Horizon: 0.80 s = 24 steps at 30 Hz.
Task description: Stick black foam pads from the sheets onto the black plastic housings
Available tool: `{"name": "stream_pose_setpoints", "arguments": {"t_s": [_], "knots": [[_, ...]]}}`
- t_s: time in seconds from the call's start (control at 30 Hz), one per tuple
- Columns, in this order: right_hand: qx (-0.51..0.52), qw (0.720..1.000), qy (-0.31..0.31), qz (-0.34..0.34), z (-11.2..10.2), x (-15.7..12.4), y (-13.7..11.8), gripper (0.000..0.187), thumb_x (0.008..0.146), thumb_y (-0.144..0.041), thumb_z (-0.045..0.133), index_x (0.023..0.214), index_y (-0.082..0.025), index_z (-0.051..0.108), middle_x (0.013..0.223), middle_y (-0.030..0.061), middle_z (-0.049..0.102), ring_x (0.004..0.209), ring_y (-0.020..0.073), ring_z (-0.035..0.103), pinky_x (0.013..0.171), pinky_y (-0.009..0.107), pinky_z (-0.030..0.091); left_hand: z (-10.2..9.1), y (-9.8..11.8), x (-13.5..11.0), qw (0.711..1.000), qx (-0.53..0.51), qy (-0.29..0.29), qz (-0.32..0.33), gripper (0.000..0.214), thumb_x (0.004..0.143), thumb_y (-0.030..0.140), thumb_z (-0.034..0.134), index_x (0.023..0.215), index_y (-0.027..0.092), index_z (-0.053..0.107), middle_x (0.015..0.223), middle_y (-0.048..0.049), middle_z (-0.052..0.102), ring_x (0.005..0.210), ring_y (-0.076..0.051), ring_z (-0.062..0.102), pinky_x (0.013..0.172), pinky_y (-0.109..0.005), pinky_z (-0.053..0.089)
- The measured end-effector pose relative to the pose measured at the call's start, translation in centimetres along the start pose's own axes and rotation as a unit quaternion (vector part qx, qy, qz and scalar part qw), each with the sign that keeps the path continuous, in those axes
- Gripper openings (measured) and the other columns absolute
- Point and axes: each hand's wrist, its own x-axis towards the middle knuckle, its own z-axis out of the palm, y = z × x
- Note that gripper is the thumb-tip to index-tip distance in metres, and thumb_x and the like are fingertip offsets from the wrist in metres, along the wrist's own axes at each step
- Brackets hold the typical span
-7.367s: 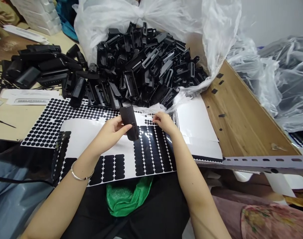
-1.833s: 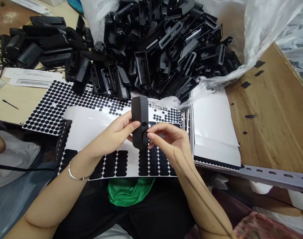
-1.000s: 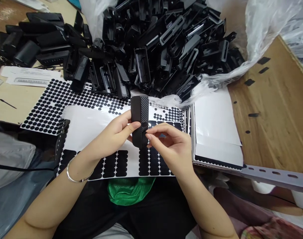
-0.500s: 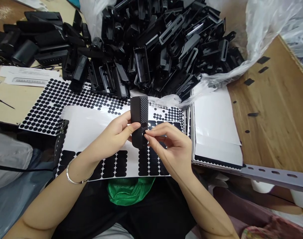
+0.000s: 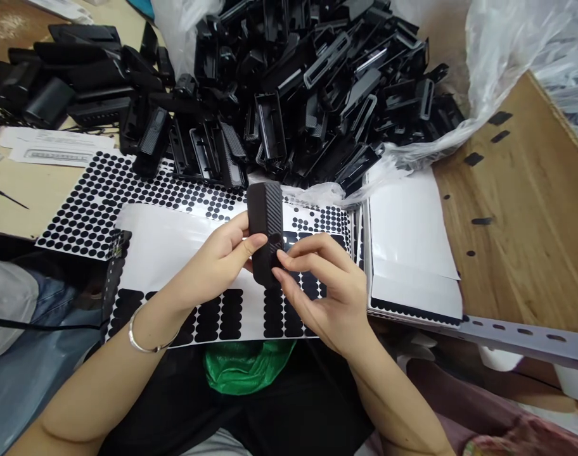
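My left hand (image 5: 229, 253) is closed around a long black plastic casing (image 5: 265, 228), held upright with its thumb across the front. A textured, carbon-look strip runs down the casing, with small dark round spots on it. At the casing's lower right edge, my right hand (image 5: 327, 285) touches the strip with its fingertips. Its thumb and index finger are a little apart, and the other fingers are loosely curled. Below the casing lies a white sticker sheet (image 5: 255, 316) with rows of black oblong stickers. What the left fingers do behind the casing is hidden.
A large heap of black casings (image 5: 298, 82) lies in a clear plastic bag (image 5: 495, 63) ahead. More black parts (image 5: 80, 76) are piled at left. A dotted sticker sheet (image 5: 80, 215), white sheets (image 5: 407, 234) and a wooden board (image 5: 517, 240) with stray stickers surround the work spot.
My right thumb and index finger have parted from a pinch, and the thumb has moved slightly down. A small light spot on the casing now looks dark. The left hand keeps its hold.
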Motion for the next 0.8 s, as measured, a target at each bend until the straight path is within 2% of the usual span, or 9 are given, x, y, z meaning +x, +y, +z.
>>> {"name": "stream_pose_setpoints", "arguments": {"t_s": [0.13,0.27,0.33,0.4,0.5,0.57,0.6,0.67,0.8], "knots": [[-0.108,0.992,-0.007,-0.07,0.5,-0.5,-0.3,0.021,0.092,-0.008,0.065,0.111,-0.016,0.065,0.1,0.01,0.067,0.088,0.0212,0.064,0.073,0.036,0.058,-0.2,-0.5,0.3,0.999,-0.004,0.017,0.036,0.034,0.096,0.048,0.06,0.115,0.019,0.063,0.091,-0.0043,0.07,0.072,-0.016,0.066,0.061,-0.027,0.059],[-0.187,0.978,-0.051,-0.082,1.3,-1.2,-0.4,0.039,0.096,-0.009,0.055,0.135,-0.012,0.058,0.112,0.0161,0.067,0.098,0.0267,0.063,0.08,0.044,0.058,-0.8,-0.3,0.3,0.996,0.017,0.033,0.079,0.035,0.096,0.043,0.061,0.123,0.022,0.058,0.107,-0.0058,0.069,0.096,-0.021,0.069,0.084,-0.034,0.061],[-0.126,0.989,-0.05,-0.057,1.7,-1.4,-0.1,0.043,0.097,-0.008,0.051,0.139,-0.019,0.058,0.118,0.0139,0.064,0.104,0.0262,0.062,0.086,0.046,0.058,-1.1,-0.1,0.3,0.995,0.036,0.037,0.084,0.04,0.091,0.04,0.069,0.124,0.022,0.056,0.11,-0.0059,0.069,0.105,-0.023,0.068,0.093,-0.037,0.058],[0.007,1.0,-0.026,-0.013,1.9,-1.5,0.4,0.044,0.098,-0.01,0.05,0.137,-0.028,0.061,0.118,0.0095,0.061,0.108,0.0235,0.061,0.09,0.044,0.058,-1.1,0.1,0.3,0.995,0.042,0.038,0.087,0.043,0.086,0.039,0.075,0.121,0.021,0.056,0.108,-0.0058,0.069,0.107,-0.025,0.067,0.096,-0.038,0.057],[0.197,0.977,0.037,0.078,2.0,-1.5,1.0,0.048,0.099,-0.017,0.051,0.142,-0.038,0.056,0.117,0.0051,0.057,0.101,0.0183,0.062,0.089,0.038,0.06,-0.9,0.2,0.5,0.996,0.014,0.035,0.08,0.042,0.086,0.042,0.073,0.117,0.021,0.055,0.11,-0.0064,0.069,0.109,-0.025,0.067,0.098,-0.039,0.057],[0.263,0.954,0.058,0.13,1.9,-1.5,1.2,0.055,0.098,-0.024,0.057,0.149,-0.041,0.045,0.124,0.0049,0.057,0.097,0.017,0.063,0.09,0.038,0.061,-0.6,0.2,0.6,0.997,-0.007,0.037,0.068,0.042,0.086,0.043,0.073,0.118,0.022,0.054,0.114,-0.0066,0.069,0.113,-0.025,0.066,0.099,-0.039,0.057],[0.283,0.946,0.052,0.151,1.9,-1.4,1.2,0.059,0.096,-0.028,0.061,0.151,-0.041,0.043,0.129,0.0056,0.056,0.098,0.0175,0.064,0.091,0.039,0.061,-0.5,0.1,0.6,0.997,-0.013,0.038,0.063,0.043,0.086,0.043,0.073,0.118,0.022,0.054,0.115,-0.0066,0.068,0.114,-0.026,0.066,0.098,-0.039,0.057],[0.304,0.934,0.022,0.185,1.9,-1.4,1.3,0.062,0.091,-0.035,0.07,0.148,-0.037,0.047,0.135,0.0074,0.057,0.105,0.0202,0.065,0.092,0.04,0.061,-0.2,0.1,0.6,0.997,-0.022,0.034,0.058,0.043,0.085,0.044,0.073,0.117,0.022,0.054,0.115,-0.0066,0.068,0.114,-0.026,0.066,0.096,-0.039,0.058],[0.314,0.922,-0.011,0.226,2.8,-1.3,1.5,0.04,0.091,-0.041,0.07,0.129,-0.028,0.065,0.123,0.0074,0.068,0.109,0.0219,0.067,0.091,0.039,0.062,0.0,-0.1,0.5,0.998,-0.017,0.021,0.061,0.037,0.086,0.042,0.073,0.111,0.022,0.054,0.105,-0.0054,0.069,0.107,-0.024,0.068,0.092,-0.037,0.058]]}}
